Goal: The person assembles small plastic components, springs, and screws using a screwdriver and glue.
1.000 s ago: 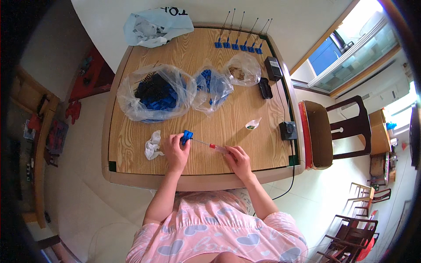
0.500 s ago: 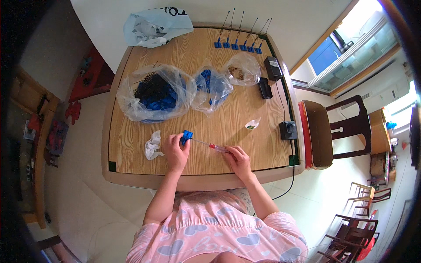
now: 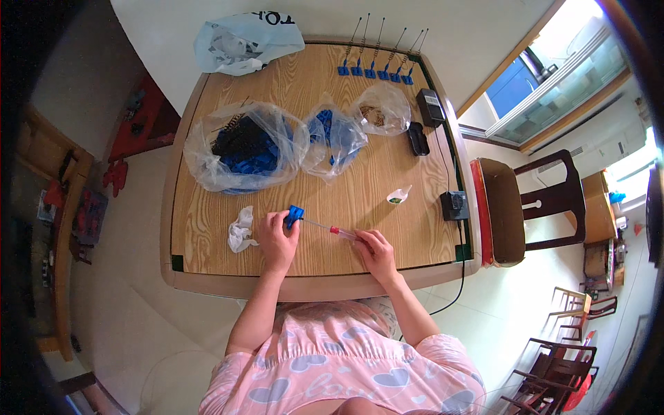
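Note:
Near the front of the wooden table, my left hand [image 3: 279,238] grips a small blue plastic piece [image 3: 294,214] between thumb and fingers. My right hand [image 3: 377,253] is closed round the clear and red handle of a screwdriver [image 3: 336,230]. The thin metal shaft points left, and its tip meets the right side of the blue piece. Whether a screw sits at that tip is too small to tell. A crumpled white tissue [image 3: 241,229] lies just left of my left hand.
Clear plastic bags hold blue and black parts [image 3: 249,149], small blue pieces [image 3: 333,138] and brassy bits [image 3: 382,111]. Several blue bases with springy rods [image 3: 382,72] line the far right edge. A black adapter [image 3: 454,206] with a cable sits at the right, near a small white packet [image 3: 398,196].
Both hands stay in nearly the same place. The screwdriver's handle looks slightly turned; its tip is still at the blue piece.

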Demonstrator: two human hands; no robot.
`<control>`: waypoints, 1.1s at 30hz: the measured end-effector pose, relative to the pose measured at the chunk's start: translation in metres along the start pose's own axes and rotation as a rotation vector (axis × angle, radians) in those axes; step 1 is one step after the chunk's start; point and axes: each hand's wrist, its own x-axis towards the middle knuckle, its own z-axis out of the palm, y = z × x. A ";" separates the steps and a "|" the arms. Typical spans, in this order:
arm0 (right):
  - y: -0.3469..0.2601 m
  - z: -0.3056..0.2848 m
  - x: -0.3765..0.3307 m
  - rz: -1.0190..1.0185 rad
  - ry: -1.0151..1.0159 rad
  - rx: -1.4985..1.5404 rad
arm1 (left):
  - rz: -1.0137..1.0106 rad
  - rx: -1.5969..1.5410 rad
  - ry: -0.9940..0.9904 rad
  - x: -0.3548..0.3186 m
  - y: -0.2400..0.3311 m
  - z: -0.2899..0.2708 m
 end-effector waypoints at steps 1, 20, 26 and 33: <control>0.000 -0.001 0.000 0.000 0.000 0.000 | 0.000 0.000 0.000 0.000 0.000 0.000; -0.003 -0.003 0.003 -0.025 -0.012 -0.008 | 0.008 0.005 -0.010 -0.001 -0.001 0.001; -0.003 0.001 0.003 -0.066 0.069 -0.020 | 0.014 0.023 -0.013 0.000 0.001 0.000; 0.001 0.000 0.001 -0.037 0.017 -0.028 | 0.011 0.014 0.002 0.000 -0.001 0.001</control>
